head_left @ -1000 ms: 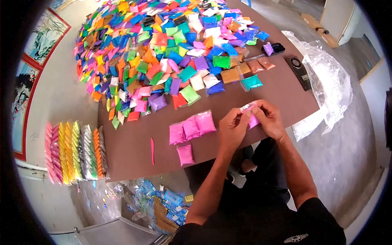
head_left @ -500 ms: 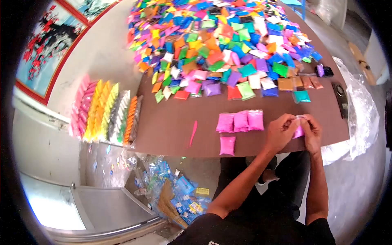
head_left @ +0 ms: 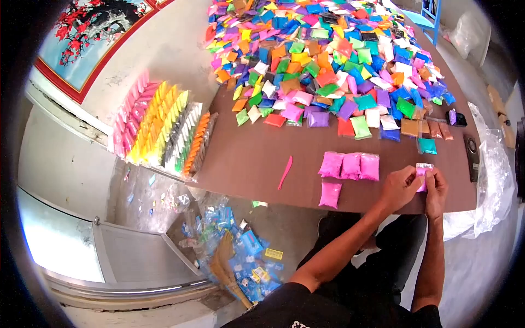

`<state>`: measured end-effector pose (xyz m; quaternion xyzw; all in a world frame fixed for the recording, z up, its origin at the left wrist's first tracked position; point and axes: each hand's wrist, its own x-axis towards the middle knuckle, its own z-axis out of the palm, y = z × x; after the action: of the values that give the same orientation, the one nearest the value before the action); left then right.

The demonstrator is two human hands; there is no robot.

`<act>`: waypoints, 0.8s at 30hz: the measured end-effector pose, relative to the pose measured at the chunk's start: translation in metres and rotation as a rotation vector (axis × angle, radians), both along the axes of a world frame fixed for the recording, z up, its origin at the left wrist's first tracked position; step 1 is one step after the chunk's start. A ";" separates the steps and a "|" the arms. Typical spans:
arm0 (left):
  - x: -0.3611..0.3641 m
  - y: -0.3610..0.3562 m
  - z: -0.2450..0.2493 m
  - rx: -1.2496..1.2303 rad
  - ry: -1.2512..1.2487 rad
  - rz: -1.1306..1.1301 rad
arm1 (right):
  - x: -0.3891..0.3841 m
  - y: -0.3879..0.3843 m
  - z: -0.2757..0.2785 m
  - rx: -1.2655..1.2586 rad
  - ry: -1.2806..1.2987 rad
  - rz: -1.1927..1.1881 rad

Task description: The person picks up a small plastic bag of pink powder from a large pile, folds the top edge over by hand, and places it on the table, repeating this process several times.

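Both hands pinch one small clear packet with pink filling (head_left: 421, 171) near the table's front right edge. My left hand (head_left: 401, 188) grips its left side with the fingertips. Closed on the right side is my right hand (head_left: 436, 192). The packet's clear top strip sticks up above the fingers, while its lower part is partly hidden. To the left lie more pink packets: three side by side in a row (head_left: 350, 165) and a single pink packet (head_left: 330, 194) below them. Farther left rests a pink plastic knife-shaped tool (head_left: 285, 172).
A wide heap of multicoloured packets (head_left: 328, 71) covers the back of the brown table (head_left: 246, 158). Bundled packet strips (head_left: 158, 126) stand at its left edge. A dark device (head_left: 471, 158) and clear plastic sheeting (head_left: 489, 180) are at right. A broom (head_left: 224, 262) and wrappers lie on the floor.
The view has shifted, so the table sits farther right and lower. The pink packet now shows above my fingertips; before, it hung below them, pinched at its top edge.
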<state>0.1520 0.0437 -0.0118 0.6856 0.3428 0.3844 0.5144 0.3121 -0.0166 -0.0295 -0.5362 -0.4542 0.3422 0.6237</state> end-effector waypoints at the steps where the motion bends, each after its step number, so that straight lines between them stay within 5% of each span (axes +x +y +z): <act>1: 0.004 -0.002 -0.002 0.032 -0.049 0.010 | 0.002 -0.001 -0.003 0.023 0.001 -0.007; 15: 0.008 0.000 -0.005 0.095 0.034 0.045 | -0.010 0.000 0.004 0.021 0.063 -0.026; 17: 0.008 -0.007 0.010 -0.095 0.024 0.031 | -0.009 -0.001 0.000 0.016 0.072 -0.074; 24: 0.005 0.001 -0.015 -0.094 0.031 0.003 | -0.011 0.003 -0.001 -0.003 0.181 -0.056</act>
<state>0.1569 0.0444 -0.0267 0.6662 0.3694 0.3579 0.5400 0.3010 -0.0135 -0.0301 -0.5166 -0.3800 0.3724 0.6708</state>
